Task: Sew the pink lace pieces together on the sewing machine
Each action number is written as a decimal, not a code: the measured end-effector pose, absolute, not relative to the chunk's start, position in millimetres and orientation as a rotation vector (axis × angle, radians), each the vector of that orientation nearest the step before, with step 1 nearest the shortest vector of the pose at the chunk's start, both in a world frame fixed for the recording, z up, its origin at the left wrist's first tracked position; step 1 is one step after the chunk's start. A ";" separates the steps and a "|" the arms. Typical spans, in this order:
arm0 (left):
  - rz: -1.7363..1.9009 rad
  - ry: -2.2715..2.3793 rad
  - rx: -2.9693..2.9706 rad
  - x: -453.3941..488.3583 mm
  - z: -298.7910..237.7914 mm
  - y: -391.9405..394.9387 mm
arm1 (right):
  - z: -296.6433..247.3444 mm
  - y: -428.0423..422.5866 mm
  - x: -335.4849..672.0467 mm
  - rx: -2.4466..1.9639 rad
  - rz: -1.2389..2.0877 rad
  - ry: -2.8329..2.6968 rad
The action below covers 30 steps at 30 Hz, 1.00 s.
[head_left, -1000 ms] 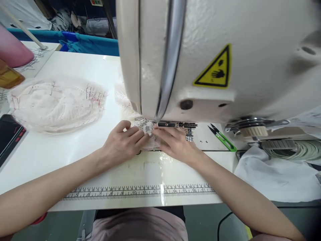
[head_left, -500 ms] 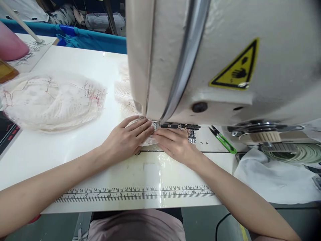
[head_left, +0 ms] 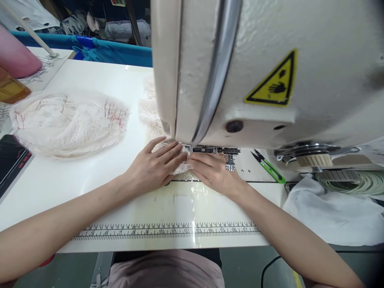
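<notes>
Closely paired hands (head_left: 157, 166) (head_left: 220, 174), at pale lacy fabric (head_left: 181, 169), sewing machine (head_left: 229, 86) above.

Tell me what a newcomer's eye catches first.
Likely the bulky cream sewing machine, upper right, with its yellow and black triangular warning sticker. Below it, the bare left hand lies on white lacy fabric, the bare right hand close beside. A pale oval lacy piece lies left.

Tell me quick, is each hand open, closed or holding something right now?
Left hand: open, laid palm-down on the lace cloth.
Right hand: palm-down at the lace cloth; can't tell whether it grips.
</notes>
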<state>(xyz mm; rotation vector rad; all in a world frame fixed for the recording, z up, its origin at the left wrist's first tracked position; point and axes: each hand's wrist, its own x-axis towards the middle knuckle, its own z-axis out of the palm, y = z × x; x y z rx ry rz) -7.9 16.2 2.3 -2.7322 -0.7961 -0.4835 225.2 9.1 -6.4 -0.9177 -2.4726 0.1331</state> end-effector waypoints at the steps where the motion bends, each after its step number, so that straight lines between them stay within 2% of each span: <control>1: -0.480 -0.797 -2.728 -7.8 2.1 16.3 | -6.9 9.1 225.9 -0.918 0.158 -2.465; 11: -0.440 -0.866 -2.723 -6.6 -0.1 17.1 | -2.1 10.0 223.7 -0.991 0.133 -2.386; 17: -0.586 -0.664 -2.724 -9.1 -2.6 17.6 | -11.2 10.3 225.5 -0.848 -0.144 -2.467; 23: -0.612 -0.628 -2.796 -14.8 -2.1 20.9 | -7.5 2.9 221.4 -0.942 -0.170 -2.568; 30: -0.678 -0.669 -2.792 -16.4 3.6 25.5 | -2.1 2.5 212.3 -0.869 -0.372 -2.575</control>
